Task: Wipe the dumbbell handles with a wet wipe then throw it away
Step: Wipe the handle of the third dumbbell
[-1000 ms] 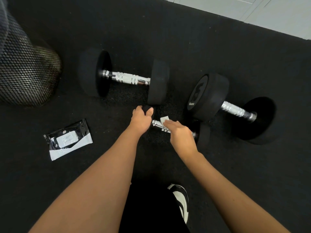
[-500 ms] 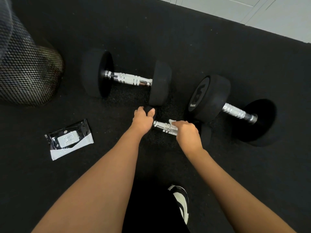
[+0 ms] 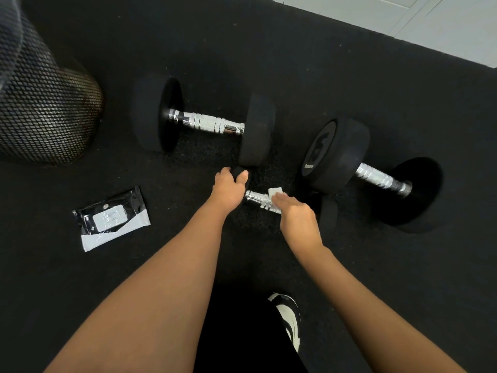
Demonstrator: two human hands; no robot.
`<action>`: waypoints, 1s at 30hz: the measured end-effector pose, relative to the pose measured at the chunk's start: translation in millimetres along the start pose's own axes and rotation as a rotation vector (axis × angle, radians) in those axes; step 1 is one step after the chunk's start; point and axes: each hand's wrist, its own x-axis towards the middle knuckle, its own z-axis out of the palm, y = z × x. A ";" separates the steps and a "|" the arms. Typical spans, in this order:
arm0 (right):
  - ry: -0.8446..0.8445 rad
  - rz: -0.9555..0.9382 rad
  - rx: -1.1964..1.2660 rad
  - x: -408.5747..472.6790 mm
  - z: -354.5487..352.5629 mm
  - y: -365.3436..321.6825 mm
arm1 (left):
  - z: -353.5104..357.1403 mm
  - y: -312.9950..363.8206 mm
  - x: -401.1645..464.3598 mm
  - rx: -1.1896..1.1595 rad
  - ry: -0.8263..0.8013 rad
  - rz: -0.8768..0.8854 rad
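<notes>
A small black dumbbell lies on the floor mat in front of me, its chrome handle (image 3: 257, 199) showing between my hands. My left hand (image 3: 228, 190) grips its left end weight. My right hand (image 3: 295, 216) is curled over the handle, holding a white wet wipe (image 3: 274, 191) against it; a corner of the wipe sticks out above my fingers. The dumbbell's right end weight (image 3: 328, 214) shows just past my right hand. Two bigger black dumbbells lie beyond: one at the centre left with a chrome handle (image 3: 207, 123), one at the right with a chrome handle (image 3: 379, 180).
A black mesh bin (image 3: 45, 114) stands at the far left. A black and white wet-wipe pack (image 3: 111, 219) lies flat on the mat at the left. My black and white shoe (image 3: 288, 316) is below my hands. Pale floor (image 3: 430, 20) starts at the mat's far right edge.
My right hand slid along the small dumbbell's handle with the wipe, first to the right, then back to the left. My left hand stayed on the end weight.
</notes>
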 end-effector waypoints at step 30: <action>0.083 0.042 -0.062 -20.5 23.4 7.6 | 0.1 0.6 -1.0 0.004 0.006 -0.002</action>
